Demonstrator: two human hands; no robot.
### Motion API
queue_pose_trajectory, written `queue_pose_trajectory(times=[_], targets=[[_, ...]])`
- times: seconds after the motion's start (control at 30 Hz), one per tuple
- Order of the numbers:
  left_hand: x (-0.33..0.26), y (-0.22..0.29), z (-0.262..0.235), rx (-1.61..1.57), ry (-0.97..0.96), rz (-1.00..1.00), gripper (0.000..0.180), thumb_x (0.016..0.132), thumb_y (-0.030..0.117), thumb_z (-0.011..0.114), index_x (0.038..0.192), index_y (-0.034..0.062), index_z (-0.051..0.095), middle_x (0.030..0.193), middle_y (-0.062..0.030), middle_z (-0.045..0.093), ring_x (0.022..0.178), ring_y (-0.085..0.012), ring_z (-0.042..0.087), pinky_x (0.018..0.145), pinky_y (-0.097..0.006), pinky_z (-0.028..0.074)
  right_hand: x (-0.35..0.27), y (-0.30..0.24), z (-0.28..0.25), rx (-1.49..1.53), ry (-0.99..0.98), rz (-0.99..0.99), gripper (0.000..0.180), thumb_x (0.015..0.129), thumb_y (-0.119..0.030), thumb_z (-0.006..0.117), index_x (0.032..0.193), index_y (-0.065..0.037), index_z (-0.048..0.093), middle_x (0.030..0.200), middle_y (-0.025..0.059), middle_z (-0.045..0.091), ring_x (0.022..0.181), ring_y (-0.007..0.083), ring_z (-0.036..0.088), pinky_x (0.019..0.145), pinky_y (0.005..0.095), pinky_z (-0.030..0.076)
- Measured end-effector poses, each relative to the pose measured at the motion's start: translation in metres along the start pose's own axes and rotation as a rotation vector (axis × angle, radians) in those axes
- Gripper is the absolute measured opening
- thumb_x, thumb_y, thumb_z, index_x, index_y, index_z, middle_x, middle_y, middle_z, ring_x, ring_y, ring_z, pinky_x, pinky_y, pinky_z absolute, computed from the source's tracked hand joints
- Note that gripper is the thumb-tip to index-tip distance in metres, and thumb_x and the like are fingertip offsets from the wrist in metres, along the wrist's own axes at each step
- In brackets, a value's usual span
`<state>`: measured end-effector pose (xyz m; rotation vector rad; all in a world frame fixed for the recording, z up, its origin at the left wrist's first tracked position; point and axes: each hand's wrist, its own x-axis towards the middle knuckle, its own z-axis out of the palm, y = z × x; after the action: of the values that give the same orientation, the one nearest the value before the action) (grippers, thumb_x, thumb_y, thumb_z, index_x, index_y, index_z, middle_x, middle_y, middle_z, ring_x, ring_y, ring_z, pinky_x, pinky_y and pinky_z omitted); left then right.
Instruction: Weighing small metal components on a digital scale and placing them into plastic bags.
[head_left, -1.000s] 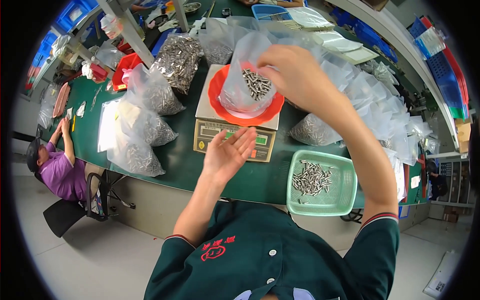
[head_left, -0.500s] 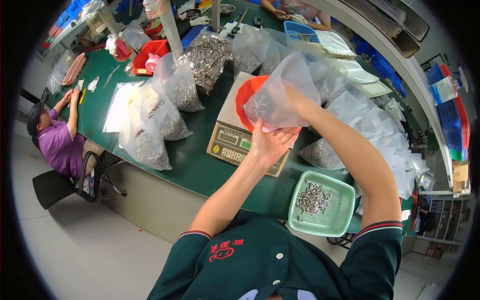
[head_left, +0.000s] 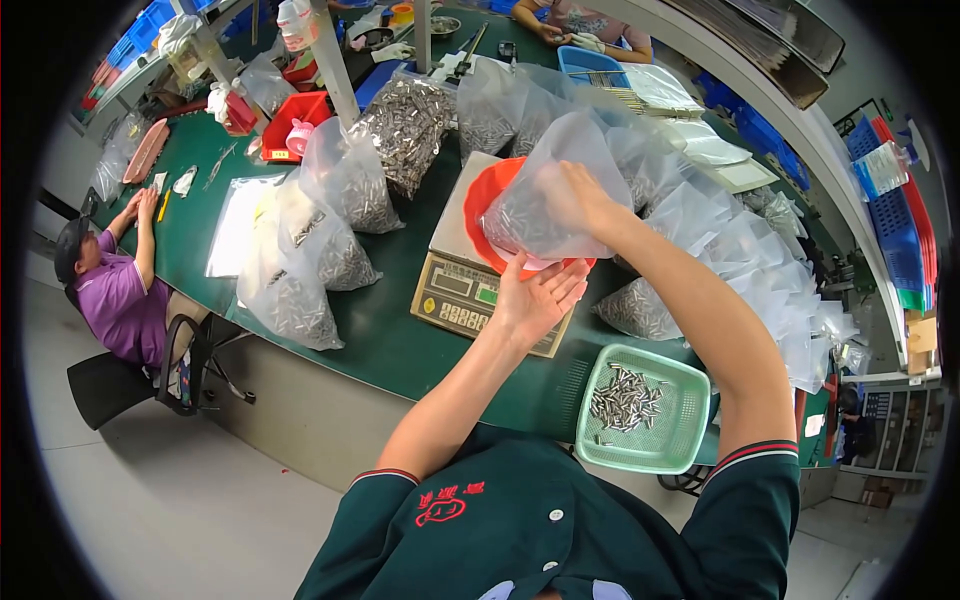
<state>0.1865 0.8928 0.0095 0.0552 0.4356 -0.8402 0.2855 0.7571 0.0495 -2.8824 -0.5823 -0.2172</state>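
Observation:
A frosted plastic bag (head_left: 560, 150) with small metal pins (head_left: 515, 222) in its bottom sits in a red scalloped bowl (head_left: 480, 205). The bowl stands on a weighing scale (head_left: 462, 278) with a keypad and a green-lit display. My left hand (head_left: 537, 302) is palm up at the bowl's near edge, fingers stretched out and thumb toward the bag. My right hand (head_left: 582, 200) reaches to the upper part of the bag; its fingertips are smeared and partly veiled by the film, so their grip does not show. A light green basket (head_left: 685, 425) right of the scale holds loose metal pins.
Filled bags (head_left: 290, 305) stand left of the scale, and more bags (head_left: 735, 270) crowd the right side. A large open bag of metal parts (head_left: 405, 130) lies behind. A shelf upright (head_left: 335, 65) rises at the back. One person (head_left: 120, 290) sits at left, another (head_left: 585, 22) across the table.
My right hand has moved a little up and left against the bag. My left hand remains at the bowl's near edge, fingers still stretched.

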Motion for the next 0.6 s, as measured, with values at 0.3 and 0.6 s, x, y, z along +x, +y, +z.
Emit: queue_pose_trajectory(times=[0.3, 0.6], targets=[[-0.003, -0.002, -0.009, -0.013, 0.014, 0.003, 0.049, 0.090, 0.039, 0.034, 0.110, -0.0054, 0.038, 0.116, -0.0214, 0.046, 0.112, -0.0307, 0.045, 0.095, -0.041, 0.038, 0.003, -0.032, -0.048, -0.097, -0.118, 0.075, 0.013, 0.064, -0.006, 0.058, 0.076, -0.002, 0.061, 0.083, 0.0213, 0.060, 0.080, 0.0370, 0.058, 0.069, 0.0432, 0.047], [-0.001, -0.014, -0.004, 0.035, 0.026, -0.022, 0.043, 0.090, 0.036, 0.036, 0.103, -0.0042, 0.043, 0.114, -0.0203, 0.047, 0.111, -0.0308, 0.045, 0.095, -0.041, 0.038, -0.004, -0.033, -0.086, 0.143, -0.004, 0.016, 0.014, 0.063, -0.006, 0.062, 0.076, -0.002, 0.066, 0.073, 0.0153, 0.063, 0.069, 0.0301, 0.061, 0.064, 0.0375, 0.047]])
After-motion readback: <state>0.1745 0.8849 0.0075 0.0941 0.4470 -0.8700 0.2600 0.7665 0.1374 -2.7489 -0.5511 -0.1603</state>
